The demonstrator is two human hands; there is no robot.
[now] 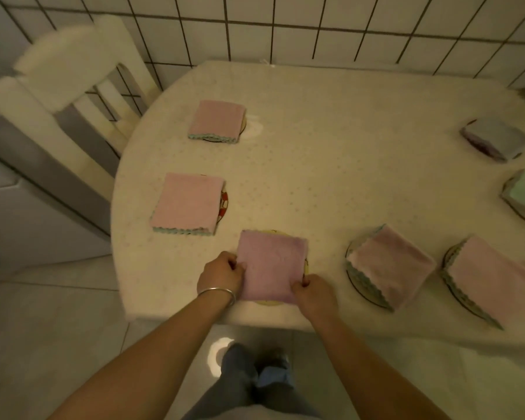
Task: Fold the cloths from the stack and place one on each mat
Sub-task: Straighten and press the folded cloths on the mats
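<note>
Left hand (222, 272) and right hand (314, 291) each pinch an edge of the folded lilac cloth (272, 265), lying on its round mat (267, 303) at the counter's (331, 165) near edge. It looks soft, light and floppy, so holding opposite edges should keep the fold together.
</note>
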